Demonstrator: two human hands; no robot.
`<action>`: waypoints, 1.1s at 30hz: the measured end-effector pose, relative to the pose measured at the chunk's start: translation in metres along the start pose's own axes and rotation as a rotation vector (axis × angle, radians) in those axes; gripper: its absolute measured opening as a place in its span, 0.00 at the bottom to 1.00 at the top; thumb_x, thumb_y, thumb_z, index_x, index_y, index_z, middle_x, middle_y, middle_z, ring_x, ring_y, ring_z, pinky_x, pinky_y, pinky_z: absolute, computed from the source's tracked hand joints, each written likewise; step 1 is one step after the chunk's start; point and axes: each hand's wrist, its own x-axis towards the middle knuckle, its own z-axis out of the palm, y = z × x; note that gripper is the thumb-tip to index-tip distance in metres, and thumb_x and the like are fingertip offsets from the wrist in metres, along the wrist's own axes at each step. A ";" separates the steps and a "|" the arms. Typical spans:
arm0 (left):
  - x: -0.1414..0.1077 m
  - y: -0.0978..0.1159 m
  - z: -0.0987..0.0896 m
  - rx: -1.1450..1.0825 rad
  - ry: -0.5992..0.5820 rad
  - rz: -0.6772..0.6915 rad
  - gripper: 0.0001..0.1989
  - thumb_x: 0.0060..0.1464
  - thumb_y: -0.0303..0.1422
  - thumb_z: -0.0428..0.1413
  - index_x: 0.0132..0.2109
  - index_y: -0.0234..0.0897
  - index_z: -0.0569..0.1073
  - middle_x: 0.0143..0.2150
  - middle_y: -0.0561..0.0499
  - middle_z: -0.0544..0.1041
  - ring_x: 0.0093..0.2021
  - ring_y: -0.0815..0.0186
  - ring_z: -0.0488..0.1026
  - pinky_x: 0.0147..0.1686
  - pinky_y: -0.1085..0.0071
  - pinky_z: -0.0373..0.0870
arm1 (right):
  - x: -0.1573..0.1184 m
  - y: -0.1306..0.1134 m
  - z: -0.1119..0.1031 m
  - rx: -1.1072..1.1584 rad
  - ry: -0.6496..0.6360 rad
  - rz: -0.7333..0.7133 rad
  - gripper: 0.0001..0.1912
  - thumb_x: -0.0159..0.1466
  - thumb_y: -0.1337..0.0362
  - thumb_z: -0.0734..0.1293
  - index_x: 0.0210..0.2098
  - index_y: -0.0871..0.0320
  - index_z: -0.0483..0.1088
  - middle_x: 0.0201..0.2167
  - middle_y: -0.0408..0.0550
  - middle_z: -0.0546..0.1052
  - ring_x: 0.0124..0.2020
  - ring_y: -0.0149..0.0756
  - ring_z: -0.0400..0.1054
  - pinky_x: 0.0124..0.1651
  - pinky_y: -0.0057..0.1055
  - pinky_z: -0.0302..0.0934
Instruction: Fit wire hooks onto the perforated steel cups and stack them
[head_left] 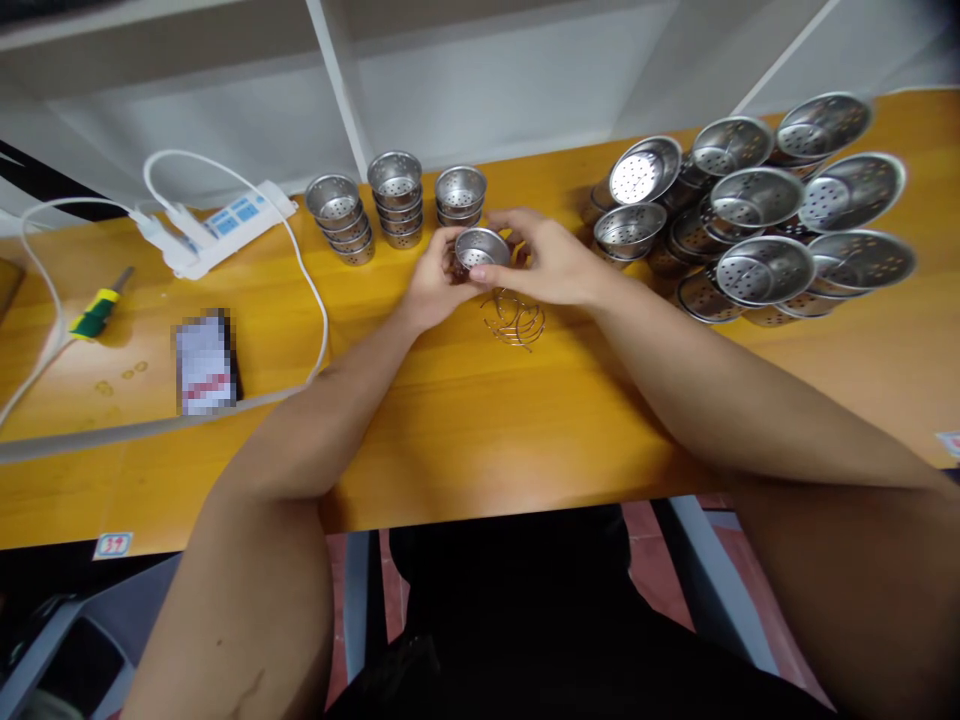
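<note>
Between my two hands is a small perforated metal cup (pixel 484 248), its open top facing up toward me. My left hand (pixel 436 278) wraps around its left side. My right hand (pixel 551 262) grips it from the right, with the thumb across the near side of the cup. Just below my hands, several thin wire rings (pixel 516 320) lie loose on the table. Behind them stand three short stacks of the same kind of cup: a left stack (pixel 336 215), a middle stack (pixel 395 195) and a right stack (pixel 460 195).
Many nested perforated cups (pixel 757 200) crowd the right side of the wooden table (pixel 465 440). On the left are a white power strip (pixel 225 230) with cables, a yellow-green screwdriver (pixel 97 312) and a phone (pixel 206 362). A pale partition (pixel 487 90) rises along the back edge.
</note>
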 end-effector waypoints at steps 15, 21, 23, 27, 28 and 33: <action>-0.005 0.012 -0.004 0.038 0.058 -0.253 0.44 0.73 0.51 0.79 0.84 0.58 0.68 0.86 0.40 0.73 0.78 0.47 0.81 0.75 0.42 0.90 | 0.120 -0.074 -0.071 -0.211 -0.082 0.134 0.09 0.78 0.66 0.86 0.47 0.63 0.85 0.32 0.33 0.69 0.38 0.28 0.59 0.42 0.33 0.51; -0.005 0.008 0.001 0.037 0.089 -0.245 0.39 0.73 0.48 0.79 0.81 0.54 0.73 0.87 0.40 0.73 0.77 0.47 0.82 0.72 0.42 0.93 | 0.132 -0.066 -0.052 -0.473 -0.214 0.202 0.17 0.84 0.57 0.84 0.60 0.68 0.92 0.36 0.38 0.78 0.38 0.31 0.59 0.42 0.34 0.53; -0.004 0.009 0.004 0.031 0.108 -0.228 0.38 0.73 0.49 0.79 0.79 0.53 0.74 0.85 0.39 0.75 0.75 0.47 0.83 0.71 0.44 0.95 | 0.132 -0.061 -0.051 -0.469 -0.213 0.204 0.20 0.86 0.57 0.84 0.65 0.69 0.92 0.38 0.39 0.78 0.39 0.31 0.59 0.43 0.33 0.53; -0.004 0.015 0.009 0.025 0.138 -0.208 0.34 0.74 0.51 0.79 0.77 0.53 0.77 0.83 0.40 0.78 0.73 0.48 0.85 0.70 0.45 0.95 | 0.137 -0.057 -0.053 -0.477 -0.227 0.231 0.26 0.85 0.54 0.85 0.70 0.70 0.92 0.38 0.38 0.75 0.40 0.31 0.61 0.44 0.33 0.55; -0.004 0.016 0.009 0.027 0.142 -0.208 0.33 0.75 0.51 0.78 0.77 0.53 0.77 0.83 0.40 0.78 0.73 0.48 0.85 0.70 0.45 0.95 | 0.139 -0.057 -0.053 -0.491 -0.228 0.240 0.27 0.85 0.53 0.86 0.70 0.70 0.91 0.38 0.39 0.77 0.40 0.31 0.61 0.44 0.33 0.55; -0.004 0.020 0.006 0.044 0.141 -0.227 0.35 0.72 0.48 0.79 0.77 0.52 0.78 0.90 0.38 0.71 0.74 0.48 0.84 0.70 0.42 0.94 | 0.141 -0.062 -0.047 -0.486 -0.215 0.294 0.27 0.84 0.53 0.88 0.70 0.70 0.91 0.50 0.47 0.90 0.42 0.30 0.65 0.52 0.29 0.64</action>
